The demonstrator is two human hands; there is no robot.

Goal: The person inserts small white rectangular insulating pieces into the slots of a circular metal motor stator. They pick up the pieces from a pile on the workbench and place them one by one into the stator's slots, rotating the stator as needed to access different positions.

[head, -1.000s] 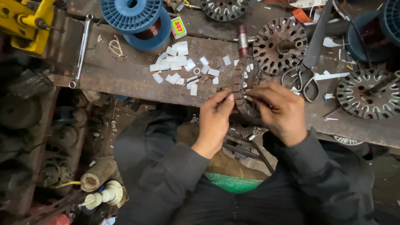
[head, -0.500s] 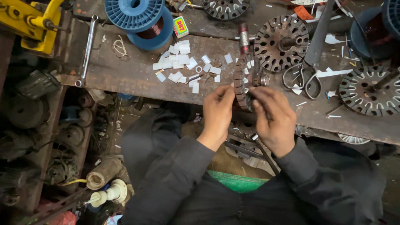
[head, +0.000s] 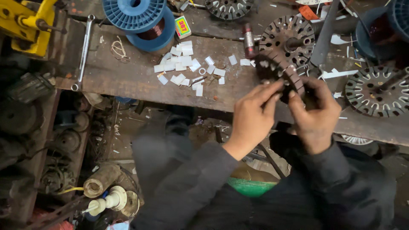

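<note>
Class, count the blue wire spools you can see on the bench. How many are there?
2: one wire spool at top centre-left, another partly under it. A bluish round thing at far right may be a third; unclear.

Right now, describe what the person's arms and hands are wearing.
Both hands are bare: the left hand and the right hand show no gloves, and no rings or watch can be made out. Both arms wear long dark grey sleeves reaching the wrists, plain, without markings.

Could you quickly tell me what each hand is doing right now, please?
Left hand: fingers closed on the rim of the slotted motor stator.
Right hand: closed on the same stator's other side.
</note>
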